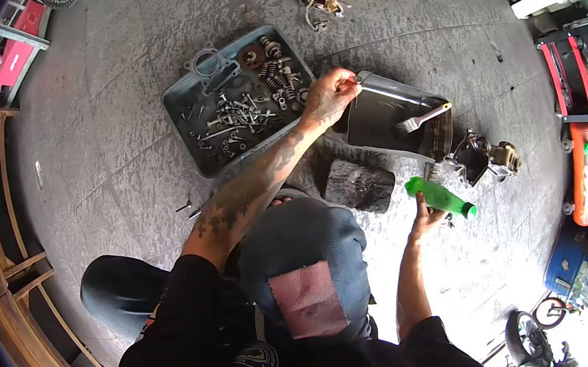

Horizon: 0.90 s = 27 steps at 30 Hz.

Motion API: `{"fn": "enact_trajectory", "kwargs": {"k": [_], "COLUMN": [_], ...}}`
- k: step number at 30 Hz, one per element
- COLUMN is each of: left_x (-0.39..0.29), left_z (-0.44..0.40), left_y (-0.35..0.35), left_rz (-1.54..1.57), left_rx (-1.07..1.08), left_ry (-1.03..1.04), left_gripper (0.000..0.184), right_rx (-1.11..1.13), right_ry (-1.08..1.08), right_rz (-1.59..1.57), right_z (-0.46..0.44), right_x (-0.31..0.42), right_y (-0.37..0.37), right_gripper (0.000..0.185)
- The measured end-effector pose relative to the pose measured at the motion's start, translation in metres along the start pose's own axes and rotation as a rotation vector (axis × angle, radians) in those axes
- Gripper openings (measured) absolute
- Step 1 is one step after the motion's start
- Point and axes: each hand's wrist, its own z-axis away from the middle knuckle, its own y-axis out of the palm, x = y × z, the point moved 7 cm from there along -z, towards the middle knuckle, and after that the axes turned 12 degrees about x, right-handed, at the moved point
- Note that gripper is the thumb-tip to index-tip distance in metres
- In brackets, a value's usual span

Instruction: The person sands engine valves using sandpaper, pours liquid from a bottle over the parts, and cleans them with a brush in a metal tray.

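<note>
At three o'clock, the right hand (427,219) has fingers round a slim green plastic bottle (446,197) (likely light, squeezable, best held mid-body); at one, the left hand (330,98) meets a dark rectangular tray (400,89), grip unclear.

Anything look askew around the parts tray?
Yes: a ringed metal plate overhangs the rim of the parts tray at its upper left. It looks odd because the other parts lie inside.
</note>
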Motion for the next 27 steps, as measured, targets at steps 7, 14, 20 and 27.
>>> {"fn": "enact_trajectory", "kwargs": {"k": [7,14,20,27], "left_x": [-0.009,-0.012,-0.019,0.027], "left_z": [-0.005,0.001,0.013,0.079], "left_y": [0.027,0.042,-0.109,-0.277], "left_rz": [0.319,0.018,-0.217,-1.206], "left_rx": [0.038,-0.032,-0.343,-0.494], "left_ry": [0.046,0.140,0.129,0.032], "left_gripper": [0.027,0.021,0.024,0.012], "right_rx": [0.028,0.056,0.013,0.023], "right_ry": [0.091,0.058,0.110,0.102], "right_rz": [0.092,0.208,0.222,0.149], "right_z": [-0.002,-0.010,0.003,0.005], "right_x": [0.009,-0.018,-0.018,-0.018], "right_y": [0.020,0.018,0.019,0.027], "right_gripper": [0.064,0.066,0.071,0.067]}}
